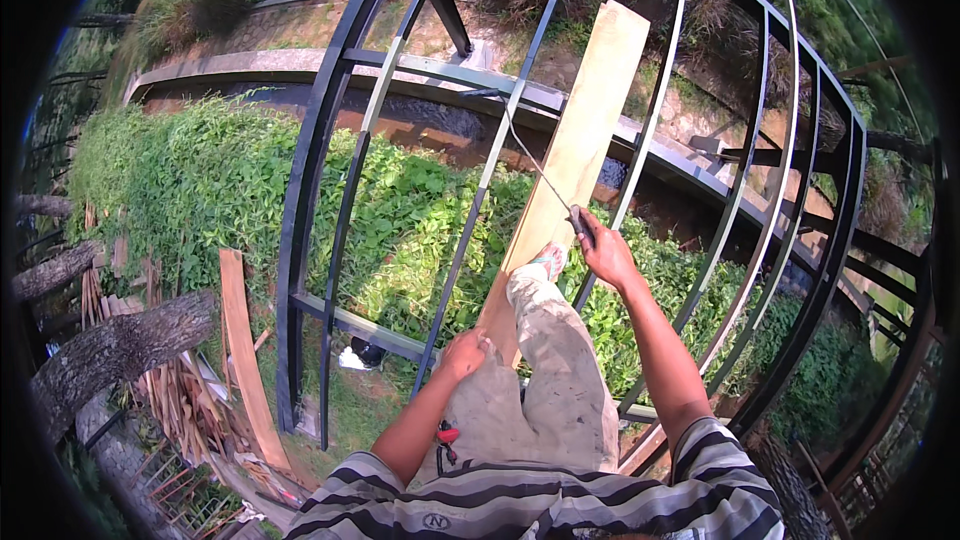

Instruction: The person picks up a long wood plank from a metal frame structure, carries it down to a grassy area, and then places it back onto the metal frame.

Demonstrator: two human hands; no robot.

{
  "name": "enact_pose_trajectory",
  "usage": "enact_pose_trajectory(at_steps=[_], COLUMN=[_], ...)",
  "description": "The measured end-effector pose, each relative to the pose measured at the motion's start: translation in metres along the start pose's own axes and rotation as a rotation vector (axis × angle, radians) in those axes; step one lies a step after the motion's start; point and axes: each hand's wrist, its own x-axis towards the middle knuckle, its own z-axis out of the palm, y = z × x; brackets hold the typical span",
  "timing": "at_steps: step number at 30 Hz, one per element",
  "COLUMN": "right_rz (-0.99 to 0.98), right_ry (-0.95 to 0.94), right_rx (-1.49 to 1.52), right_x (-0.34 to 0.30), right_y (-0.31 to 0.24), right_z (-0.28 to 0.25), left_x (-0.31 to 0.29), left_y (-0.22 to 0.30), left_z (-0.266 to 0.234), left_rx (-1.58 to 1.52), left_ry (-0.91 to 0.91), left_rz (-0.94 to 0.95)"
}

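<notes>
My right hand (605, 252) is closed around the dark handle of a tool with a long thin bent rod, which looks like a paint roller (535, 162). Its dark far end lies at a crossbar of the dark metal frame (300, 240). Beneath that hand, my sandalled foot (551, 258) stands on a long pale wooden plank (590, 90) laid across the frame. My left hand (464, 353) rests on my trouser leg by the knee, holding nothing that I can see; its fingertips are partly hidden.
Long metal bars with gaps between them surround me. Below are green plants (200, 160), a water channel (440, 120) and a stone-edged bank. At the lower left lie a stack of wooden pieces (185, 395), a leaning board (245, 340) and a thick trunk (125, 345).
</notes>
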Motion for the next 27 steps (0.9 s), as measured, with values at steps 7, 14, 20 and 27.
enact_pose_trajectory(at_steps=[7,14,20,27], right_rz=[0.033,-0.025,-0.091,-0.118], right_ry=[-0.098,-0.09,-0.16,-0.252], right_rx=[0.147,-0.141,-0.373,-0.391], right_x=[0.124,0.183,0.256,0.313], right_y=[0.012,0.027,0.042,0.048], right_z=[-0.063,-0.076,-0.093,-0.094], left_x=[0.048,0.1,0.146,0.162], left_y=[0.152,0.168,0.215,0.222], left_z=[-0.06,-0.036,-0.031,-0.062], left_rx=[0.074,0.144,0.161,0.002], left_ry=[0.098,0.035,-0.125,-0.063], left_rz=[0.25,0.065,-0.032,-0.116])
